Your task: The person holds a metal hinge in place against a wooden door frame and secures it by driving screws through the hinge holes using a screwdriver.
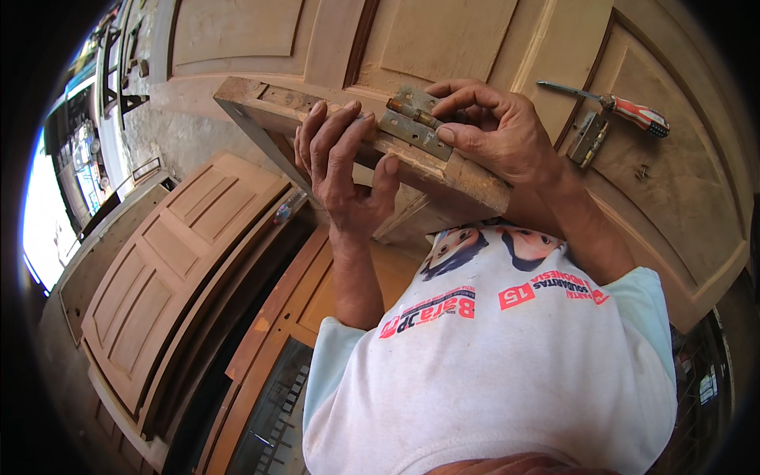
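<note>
A metal butt hinge (414, 131) lies opened out against the edge of a worn wooden frame piece (269, 99). My right hand (503, 131) pinches the hinge near its brass-coloured knuckle, between thumb and fingers. My left hand (340, 162) is closed around the frame piece just left of the hinge, its fingers over the wood and its thumb on the near side. To the right, a screwdriver (633, 115) with a red and white handle rests on the panelled wooden door (677, 170). Beside its shaft sits a second hinge (587, 138), folded, and nearby are small screws (643, 172).
Panelled doors (186, 261) lean in a stack at the left. A wood-framed glass panel (273, 404) stands below them. A clear plastic bottle (285, 212) is by the stack. Bright daylight comes in at the far left.
</note>
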A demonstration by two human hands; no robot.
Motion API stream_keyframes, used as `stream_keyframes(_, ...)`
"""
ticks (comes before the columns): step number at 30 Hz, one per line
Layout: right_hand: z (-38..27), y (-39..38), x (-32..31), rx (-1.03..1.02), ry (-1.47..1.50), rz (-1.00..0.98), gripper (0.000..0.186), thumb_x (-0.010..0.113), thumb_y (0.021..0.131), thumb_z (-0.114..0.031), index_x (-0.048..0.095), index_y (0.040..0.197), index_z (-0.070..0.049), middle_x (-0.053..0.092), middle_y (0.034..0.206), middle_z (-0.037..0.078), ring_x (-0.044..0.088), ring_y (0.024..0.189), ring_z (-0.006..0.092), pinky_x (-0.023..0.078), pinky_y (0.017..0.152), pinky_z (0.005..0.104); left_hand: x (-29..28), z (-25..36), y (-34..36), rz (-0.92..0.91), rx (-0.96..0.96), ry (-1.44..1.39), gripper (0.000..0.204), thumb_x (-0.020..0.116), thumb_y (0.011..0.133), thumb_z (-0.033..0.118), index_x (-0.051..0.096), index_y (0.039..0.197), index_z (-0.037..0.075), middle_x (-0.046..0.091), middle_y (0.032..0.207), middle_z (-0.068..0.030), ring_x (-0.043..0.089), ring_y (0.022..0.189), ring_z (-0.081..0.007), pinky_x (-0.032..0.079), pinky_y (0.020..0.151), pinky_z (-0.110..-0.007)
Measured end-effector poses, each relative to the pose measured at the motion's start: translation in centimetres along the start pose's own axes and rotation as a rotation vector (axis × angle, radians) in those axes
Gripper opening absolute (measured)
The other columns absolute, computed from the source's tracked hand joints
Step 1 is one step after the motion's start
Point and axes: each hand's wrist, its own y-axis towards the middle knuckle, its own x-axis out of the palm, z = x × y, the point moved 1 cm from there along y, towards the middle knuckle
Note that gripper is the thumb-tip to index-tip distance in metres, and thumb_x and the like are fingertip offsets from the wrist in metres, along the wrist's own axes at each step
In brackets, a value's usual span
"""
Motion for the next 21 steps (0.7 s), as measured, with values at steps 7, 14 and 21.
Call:
stream_keyframes(7, -1.5, -0.7, 1.0, -0.025, -0.017, -0.019, 0.022, 0.078, 0.094, -0.002, 0.073, 0.114, 0.004, 0.061, 0.137, 0.010, 0.066, 0.116, 0.0151, 0.057, 0.100, 0.0303, -0.1, 0.1, 0.3, -0.013, 0.015, 0.003, 0.041, 0.067, 0.101, 0.041, 0.076, 0.118, 0.005, 0.072, 0.122, -0.0154, 0.060, 0.128, -0.0354, 0.036, 0.121, -0.054)
stream_keyframes(14, -1.3, -0.9, 0.3, -0.087, -0.139, -0.076, 0.023, 0.070, 0.094, 0.005, 0.073, 0.117, 0.002, 0.057, 0.144, 0.013, 0.066, 0.120, 0.0158, 0.056, 0.102, 0.0296, 0.0, -0.3, 0.1, -0.003, -0.043, -0.090, 0.029, 0.074, 0.085, 0.032, 0.077, 0.107, 0.013, 0.072, 0.119, -0.0116, 0.056, 0.130, -0.0343, 0.035, 0.120, -0.051)
stream_keyframes(21, -1.4, -0.6, -0.3, -0.188, -0.281, -0.094, 0.023, 0.072, 0.093, -0.002, 0.075, 0.115, -0.002, 0.061, 0.138, 0.012, 0.064, 0.126, 0.0229, 0.054, 0.109, 0.0371, -0.1, -0.6, 0.1, -0.036, -0.029, -0.048, 0.033, 0.073, 0.085, 0.039, 0.074, 0.104, 0.013, 0.072, 0.114, -0.0106, 0.061, 0.121, -0.0291, 0.037, 0.118, -0.051)
